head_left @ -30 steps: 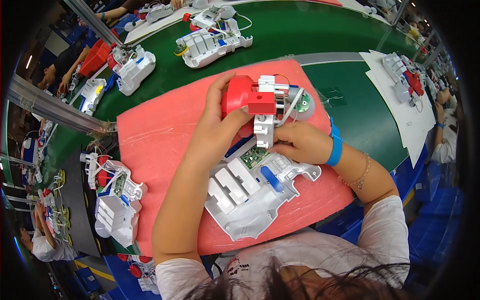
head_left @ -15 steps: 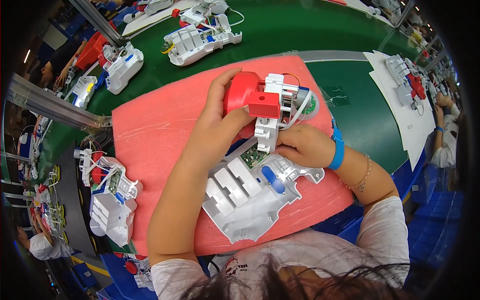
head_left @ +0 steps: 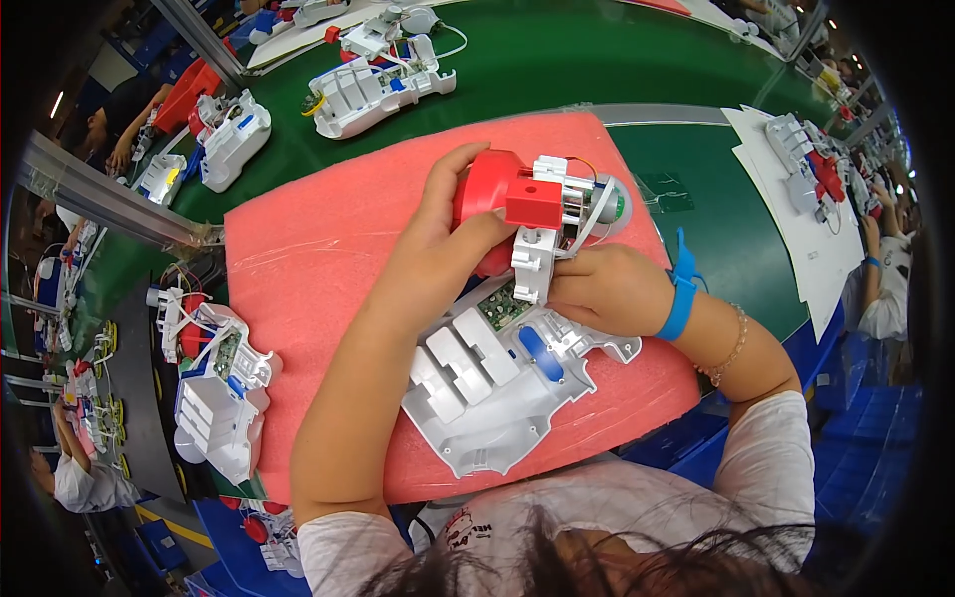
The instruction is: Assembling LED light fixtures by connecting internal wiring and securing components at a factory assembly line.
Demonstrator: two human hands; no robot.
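Your left hand (head_left: 426,244) is gripping the red-and-white module (head_left: 533,204), with your thumb lying on its near side and your fingers wrapping around the red part. You are holding the module over the far end of the white shell (head_left: 487,398); whether the two are touching, you cannot tell from here. Your right hand (head_left: 612,289) is curling in beside the module's lower white part, just above the circuit board (head_left: 505,308). Its fingertips are hiding behind that part, so what they are gripping, if anything, you cannot tell. A blue wristband (head_left: 681,298) is circling that wrist.

The shell is lying hollow side up on the pink foam (head_left: 308,259), a blue oval piece (head_left: 540,353) showing inside it. The foam is covering part of the green table (head_left: 711,224). Another unit (head_left: 224,398) is sitting at the foam's left edge, and beyond the foam more white shells (head_left: 373,95) are resting on the green belt (head_left: 537,60).
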